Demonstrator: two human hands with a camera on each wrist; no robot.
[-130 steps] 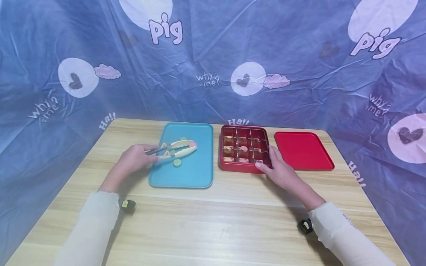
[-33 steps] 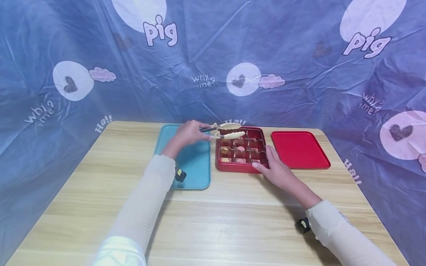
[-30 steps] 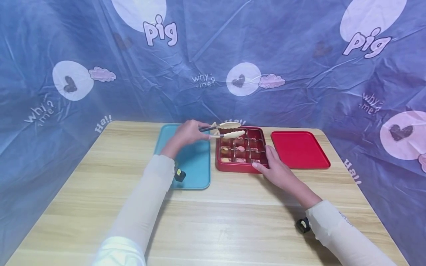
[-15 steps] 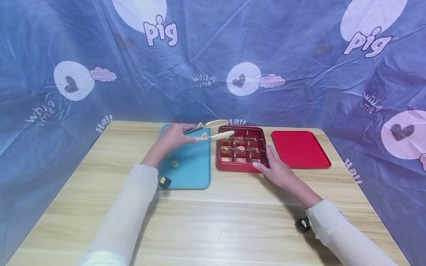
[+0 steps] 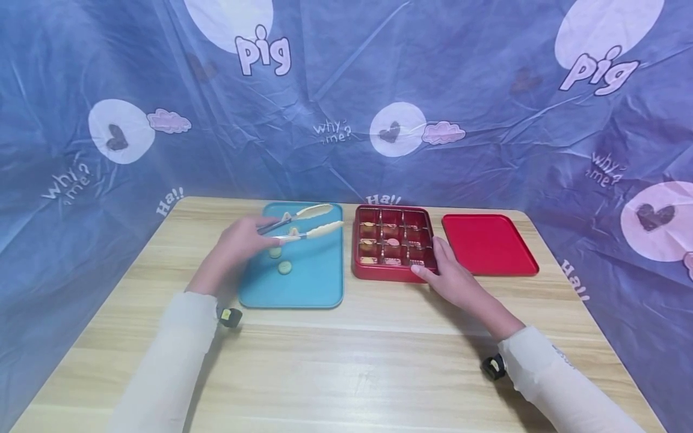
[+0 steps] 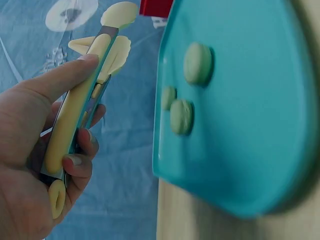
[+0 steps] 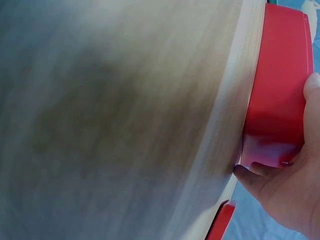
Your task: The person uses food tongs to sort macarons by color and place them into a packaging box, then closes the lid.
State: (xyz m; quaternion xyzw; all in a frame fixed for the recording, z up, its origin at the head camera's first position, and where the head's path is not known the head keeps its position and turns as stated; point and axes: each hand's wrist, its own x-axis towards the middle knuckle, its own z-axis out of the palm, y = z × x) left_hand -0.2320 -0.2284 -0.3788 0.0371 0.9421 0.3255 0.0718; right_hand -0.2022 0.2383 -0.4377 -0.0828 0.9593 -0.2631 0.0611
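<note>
Left grip: the left hand (image 5: 238, 243) was closed round the handles of a pair of cream-and-metal tongs (image 5: 325, 229), thumb laid along one handle and fingertips curled in from the other side.
Tongs: their scalloped cream ends stood well apart, raised over the far half of a light-blue rectangular tray (image 5: 308, 294) and pointing toward the box.
Macarons: three round, pale green macarons (image 6: 197, 63) lay on the light-blue tray, below the tongs; from the head, two showed clearly, just on the near side of the left hand and the tong handles.
Right grip: the right hand (image 5: 452, 276) held the near right corner of a deep red square box (image 5: 384, 273), thumb on the front edge, fingers along the side.
Red box: it rested right of the light-blue tray, apart from it, a clear divider splitting it into compartments; a small pink disc (image 5: 393, 242) sat in the middle column.
Beyond the right hand: a flat red rectangular tray (image 5: 489, 243) lay on the pale wooden table (image 5: 346, 361).
</note>
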